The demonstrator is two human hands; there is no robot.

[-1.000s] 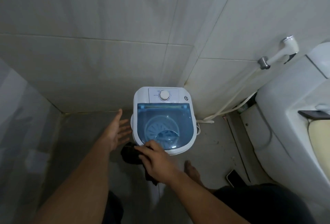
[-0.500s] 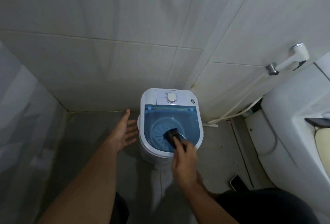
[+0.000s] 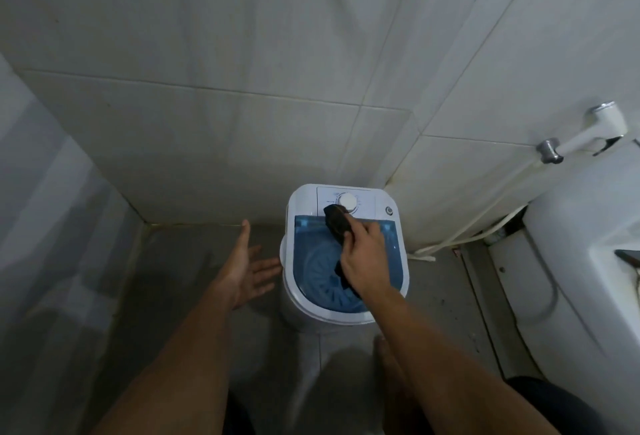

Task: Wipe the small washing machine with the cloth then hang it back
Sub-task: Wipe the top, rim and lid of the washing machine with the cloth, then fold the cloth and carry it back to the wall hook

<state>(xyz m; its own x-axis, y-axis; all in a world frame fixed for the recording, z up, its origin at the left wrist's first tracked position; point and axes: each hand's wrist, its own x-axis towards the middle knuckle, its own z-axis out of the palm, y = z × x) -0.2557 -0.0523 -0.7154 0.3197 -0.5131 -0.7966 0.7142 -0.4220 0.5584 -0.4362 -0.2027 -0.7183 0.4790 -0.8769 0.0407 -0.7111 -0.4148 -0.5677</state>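
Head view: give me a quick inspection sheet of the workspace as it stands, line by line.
Surface: grey tiled floor, dull, looks damp in patches.
Job's things: small washing machine upright in the corner, blue lid closed; dark cloth lying across the lid's back edge and up to the dial.
Clutter: nothing seen.
Grippers: right hand grips the cloth on the lid; left hand open, palm up, beside the machine's left side, not touching it as far as I can tell.
Cables: white hose runs from the sprayer down the wall to the floor right of the machine.
Surroundings: tiled walls, toilet at right, a bare foot in front of the machine.
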